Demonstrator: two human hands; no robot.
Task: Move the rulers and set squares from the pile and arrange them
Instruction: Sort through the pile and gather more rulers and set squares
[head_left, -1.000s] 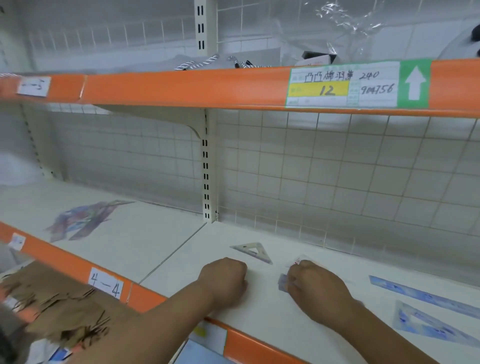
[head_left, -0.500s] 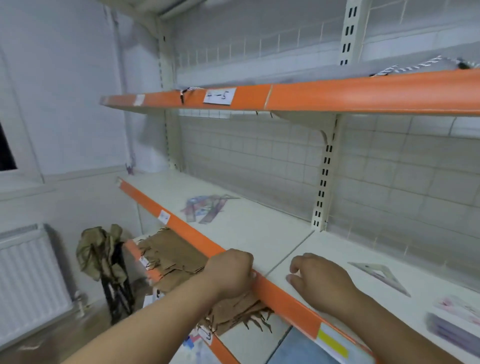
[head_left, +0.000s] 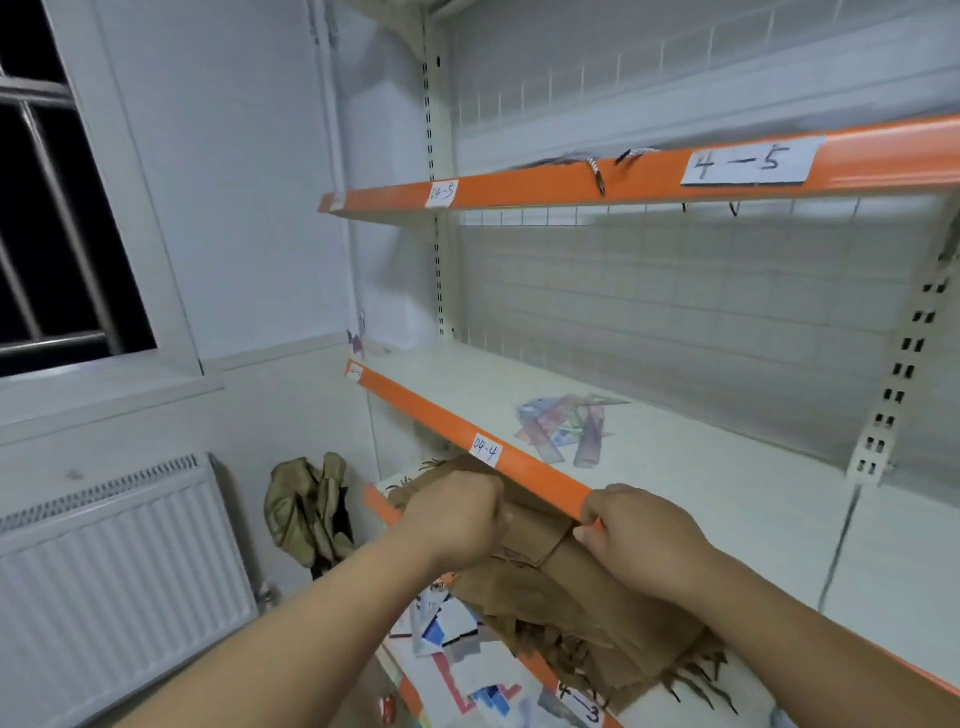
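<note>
A loose pile of coloured rulers and set squares (head_left: 566, 428) lies on the white middle shelf (head_left: 691, 493), a little behind its orange front edge (head_left: 519, 460). My left hand (head_left: 457, 514) is a closed fist just in front of and below that edge, holding nothing that I can see. My right hand (head_left: 639, 535) hovers at the orange edge with fingers curled, also holding nothing visible. Both hands are short of the pile. The set squares and rulers laid out further right are out of view.
An upper orange-edged shelf (head_left: 623, 179) labelled 4-5 hangs above. Below, brown fringed fabric (head_left: 566, 597) and printed papers (head_left: 457, 654) lie on the lower shelf. A white radiator (head_left: 114, 577) and an olive bag (head_left: 309, 512) stand left, under a window (head_left: 47, 208).
My view has swung left, from the arranged set squares toward the pile. Both hands left the shelf surface and travelled left along the orange edge.
</note>
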